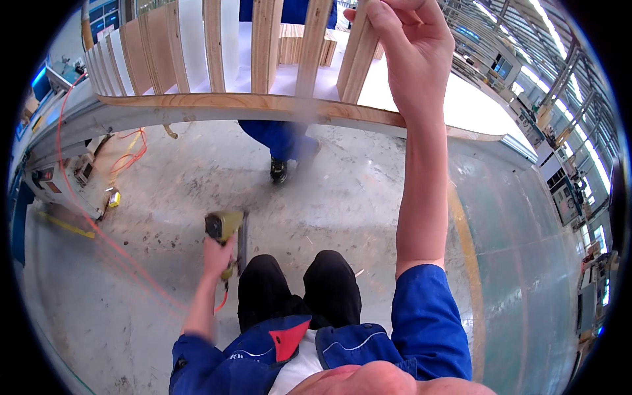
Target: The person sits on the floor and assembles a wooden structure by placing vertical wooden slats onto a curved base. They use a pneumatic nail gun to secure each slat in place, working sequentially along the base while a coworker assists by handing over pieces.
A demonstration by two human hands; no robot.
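Orange hose (79,204), co-worker's blue trouser leg (280,141), perhaps machinery (66,171)

A wooden slatted frame (263,66) lies on a workbench (99,122) ahead of the person. The right hand (411,59) grips a slat (359,59) at the frame's right; the left hand (217,253) holds a nail gun (224,227) low, left of the knees. Another person's leg (283,148) stands behind the frame

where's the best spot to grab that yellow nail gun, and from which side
Probably the handle below the yellow nail gun head, approached from behind and below, as the left hand does: the handle points back toward the person and the nose faces away.
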